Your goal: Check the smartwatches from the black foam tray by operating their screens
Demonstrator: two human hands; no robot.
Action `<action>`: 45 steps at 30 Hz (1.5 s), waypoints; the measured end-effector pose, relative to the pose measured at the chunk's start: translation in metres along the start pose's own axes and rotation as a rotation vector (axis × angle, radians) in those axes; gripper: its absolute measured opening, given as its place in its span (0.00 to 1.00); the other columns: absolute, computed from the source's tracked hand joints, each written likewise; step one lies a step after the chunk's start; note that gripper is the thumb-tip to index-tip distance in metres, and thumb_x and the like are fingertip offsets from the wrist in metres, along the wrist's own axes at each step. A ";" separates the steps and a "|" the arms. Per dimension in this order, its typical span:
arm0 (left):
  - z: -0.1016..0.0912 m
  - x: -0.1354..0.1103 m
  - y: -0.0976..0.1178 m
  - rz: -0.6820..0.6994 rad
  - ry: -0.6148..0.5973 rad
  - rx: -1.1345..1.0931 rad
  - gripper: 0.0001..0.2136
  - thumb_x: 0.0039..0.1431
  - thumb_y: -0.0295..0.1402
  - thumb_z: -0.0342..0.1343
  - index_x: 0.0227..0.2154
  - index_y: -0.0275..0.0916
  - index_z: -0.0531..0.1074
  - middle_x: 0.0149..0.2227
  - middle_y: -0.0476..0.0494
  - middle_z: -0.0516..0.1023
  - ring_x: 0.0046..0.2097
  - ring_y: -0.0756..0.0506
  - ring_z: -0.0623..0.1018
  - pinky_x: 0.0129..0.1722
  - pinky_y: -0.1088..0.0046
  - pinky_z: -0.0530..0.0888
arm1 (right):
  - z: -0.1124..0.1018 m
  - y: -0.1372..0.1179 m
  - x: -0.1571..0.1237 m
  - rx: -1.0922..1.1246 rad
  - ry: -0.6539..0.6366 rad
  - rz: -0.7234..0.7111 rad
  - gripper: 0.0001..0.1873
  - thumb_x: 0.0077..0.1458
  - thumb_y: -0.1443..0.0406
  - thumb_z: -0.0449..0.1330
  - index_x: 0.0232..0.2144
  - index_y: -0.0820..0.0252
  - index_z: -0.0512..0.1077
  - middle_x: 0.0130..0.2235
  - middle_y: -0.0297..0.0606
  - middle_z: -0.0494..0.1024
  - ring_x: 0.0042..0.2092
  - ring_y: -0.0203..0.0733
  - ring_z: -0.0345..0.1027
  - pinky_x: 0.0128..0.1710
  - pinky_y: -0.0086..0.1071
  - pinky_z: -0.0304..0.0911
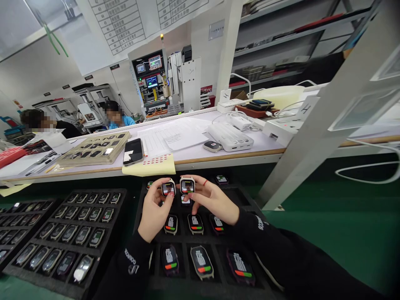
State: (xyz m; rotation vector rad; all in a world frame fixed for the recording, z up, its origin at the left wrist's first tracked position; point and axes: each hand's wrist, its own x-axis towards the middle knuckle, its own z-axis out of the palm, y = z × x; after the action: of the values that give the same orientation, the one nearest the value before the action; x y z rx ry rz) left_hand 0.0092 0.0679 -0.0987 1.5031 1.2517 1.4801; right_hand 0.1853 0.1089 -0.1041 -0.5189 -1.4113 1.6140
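Observation:
My left hand pinches a strapless smartwatch with a lit screen, thumb on its front. Beside it, my right hand grips a second smartwatch, pale-framed and also lit. The two watches are held side by side, screens toward me, above a black foam tray. Several more watches lie in that tray's pockets, among them a pale one and a purple one, showing white writing over a red and green bar. My hands and wrists hide part of the tray.
Another black tray of watches stands at left, with more beyond. Behind runs a white bench bearing a phone, a beige tray, papers and a white power bank. A slanted post rises at right. Two people sit beyond.

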 end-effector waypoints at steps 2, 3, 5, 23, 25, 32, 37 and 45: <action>0.000 0.000 0.001 -0.002 -0.008 -0.007 0.16 0.57 0.32 0.58 0.48 0.41 0.68 0.49 0.41 0.73 0.47 0.45 0.75 0.43 0.72 0.73 | 0.000 0.000 0.000 0.003 0.003 0.002 0.27 0.52 0.59 0.65 0.52 0.58 0.63 0.42 0.44 0.72 0.36 0.42 0.70 0.21 0.29 0.72; 0.000 0.000 0.001 -0.004 -0.011 -0.012 0.16 0.57 0.32 0.58 0.48 0.41 0.67 0.49 0.41 0.73 0.47 0.45 0.75 0.43 0.72 0.73 | -0.001 0.000 0.001 0.004 0.005 0.005 0.27 0.52 0.58 0.65 0.52 0.58 0.64 0.42 0.44 0.72 0.36 0.42 0.70 0.21 0.28 0.72; 0.001 0.000 0.003 -0.005 -0.017 -0.017 0.16 0.57 0.33 0.59 0.48 0.41 0.68 0.49 0.41 0.73 0.47 0.45 0.75 0.43 0.72 0.73 | -0.001 -0.001 0.001 0.003 0.010 0.017 0.27 0.53 0.57 0.65 0.52 0.59 0.64 0.42 0.44 0.72 0.36 0.42 0.70 0.20 0.28 0.72; -0.001 -0.003 0.003 -0.028 -0.087 -0.005 0.17 0.57 0.31 0.57 0.49 0.42 0.66 0.50 0.41 0.73 0.49 0.44 0.74 0.44 0.71 0.72 | 0.001 0.000 0.000 0.040 0.003 0.025 0.27 0.50 0.60 0.67 0.51 0.58 0.64 0.40 0.42 0.72 0.37 0.43 0.70 0.23 0.31 0.75; -0.002 -0.003 0.003 -0.026 -0.085 -0.011 0.16 0.57 0.31 0.57 0.49 0.42 0.67 0.50 0.41 0.73 0.49 0.44 0.74 0.44 0.71 0.72 | 0.001 -0.001 0.000 0.045 0.005 0.034 0.26 0.52 0.57 0.66 0.51 0.58 0.65 0.40 0.42 0.72 0.36 0.43 0.70 0.23 0.32 0.75; -0.001 0.000 0.002 -0.026 -0.025 0.027 0.12 0.59 0.35 0.57 0.45 0.41 0.69 0.47 0.42 0.74 0.45 0.45 0.75 0.43 0.71 0.72 | 0.001 -0.001 0.000 0.035 0.015 0.052 0.26 0.52 0.55 0.66 0.50 0.58 0.65 0.41 0.42 0.72 0.35 0.42 0.69 0.22 0.32 0.74; -0.002 0.000 0.001 -0.017 -0.014 0.043 0.11 0.59 0.35 0.56 0.44 0.41 0.69 0.44 0.43 0.74 0.42 0.47 0.74 0.39 0.73 0.71 | 0.000 0.004 0.000 0.024 -0.004 0.020 0.27 0.51 0.58 0.67 0.51 0.57 0.64 0.44 0.42 0.70 0.37 0.42 0.70 0.23 0.31 0.74; -0.007 0.007 -0.001 -0.106 -0.052 0.082 0.13 0.59 0.36 0.53 0.45 0.41 0.68 0.45 0.44 0.73 0.35 0.50 0.74 0.31 0.77 0.71 | -0.002 0.000 0.001 -0.005 -0.015 0.124 0.32 0.52 0.60 0.66 0.56 0.54 0.58 0.41 0.39 0.70 0.35 0.42 0.71 0.24 0.33 0.76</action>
State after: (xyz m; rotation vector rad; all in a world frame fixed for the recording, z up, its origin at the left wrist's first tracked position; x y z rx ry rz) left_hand 0.0015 0.0738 -0.0965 1.4940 1.3540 1.3274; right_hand 0.1862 0.1112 -0.1045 -0.6086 -1.4185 1.7163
